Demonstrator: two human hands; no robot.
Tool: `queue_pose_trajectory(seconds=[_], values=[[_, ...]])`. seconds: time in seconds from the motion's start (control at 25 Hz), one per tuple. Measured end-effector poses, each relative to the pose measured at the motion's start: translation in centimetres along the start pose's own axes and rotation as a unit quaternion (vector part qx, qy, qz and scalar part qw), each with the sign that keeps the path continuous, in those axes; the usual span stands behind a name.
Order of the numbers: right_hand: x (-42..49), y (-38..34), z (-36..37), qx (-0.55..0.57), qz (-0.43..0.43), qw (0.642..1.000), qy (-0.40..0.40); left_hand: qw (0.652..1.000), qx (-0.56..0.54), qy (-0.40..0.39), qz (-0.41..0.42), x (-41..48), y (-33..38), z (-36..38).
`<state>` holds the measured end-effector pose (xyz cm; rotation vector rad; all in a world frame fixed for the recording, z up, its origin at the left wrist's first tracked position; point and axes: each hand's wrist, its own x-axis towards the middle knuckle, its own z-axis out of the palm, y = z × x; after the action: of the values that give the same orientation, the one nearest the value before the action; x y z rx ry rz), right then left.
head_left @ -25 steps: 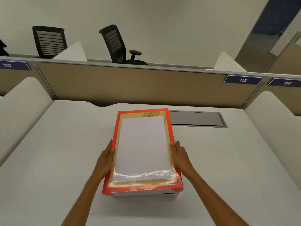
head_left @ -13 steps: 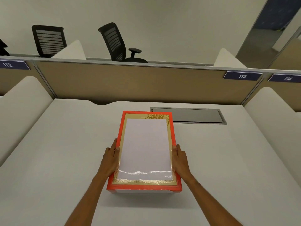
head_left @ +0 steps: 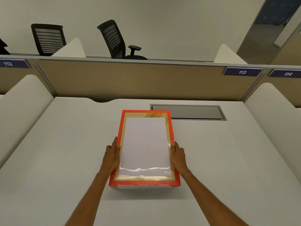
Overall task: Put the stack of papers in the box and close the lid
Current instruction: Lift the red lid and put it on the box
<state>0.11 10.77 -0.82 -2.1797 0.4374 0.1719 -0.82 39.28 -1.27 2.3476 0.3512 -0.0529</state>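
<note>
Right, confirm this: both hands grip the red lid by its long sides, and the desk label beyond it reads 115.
One error: the head view shows the label reads 113, not 115. The hands, left and right, do grip the lid by its long sides.

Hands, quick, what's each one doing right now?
Left hand: shut on the red box lid, gripping its left edge.
Right hand: shut on the red box lid, gripping its right edge.
</note>
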Motion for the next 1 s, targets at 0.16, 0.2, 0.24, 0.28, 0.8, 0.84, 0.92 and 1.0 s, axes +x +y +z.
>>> queue_pose_trajectory(seconds=[0.16, 0.2, 0.24, 0.28, 0.8, 0.84, 0.92, 1.0], values=[[0.5, -0.2, 0.2, -0.019, -0.007, 1.000, 0.001, 1.000, -0.002, -0.002, -0.010, 0.2, 0.1, 0.0], [0.5, -0.2, 0.2, -0.021, -0.010, 1.000, 0.002, 1.000, -0.003, -0.003, -0.011, 0.2, 0.1, 0.0], [0.4, -0.1, 0.3, -0.025, -0.014, 1.000, 0.004, 1.000, -0.005, -0.003, -0.011, 0.2, 0.0, 0.0], [0.4, 0.1, 0.4, -0.029, -0.017, 0.999, 0.004, 1.000, -0.007, -0.002, -0.013, 0.2, 0.0, 0.0], [0.0, -1.3, 1.1, -0.189, -0.114, 0.972, 0.083, 0.973, 0.201, 0.085, 0.081, 0.7, 1.9, 0.2], [0.1, -1.9, 1.3, -0.205, -0.154, 0.964, 0.076, 0.966, 0.213, 0.081, 0.118, 1.1, 2.6, 0.3], [0.7, -2.9, 1.8, -0.249, -0.206, 0.945, 0.049, 0.958, 0.223, 0.054, 0.170, 1.8, 3.9, 0.7], [1.3, -3.1, 2.2, -0.284, -0.218, 0.933, 0.032, 0.956, 0.222, 0.031, 0.191, 2.6, 4.3, 1.4]])
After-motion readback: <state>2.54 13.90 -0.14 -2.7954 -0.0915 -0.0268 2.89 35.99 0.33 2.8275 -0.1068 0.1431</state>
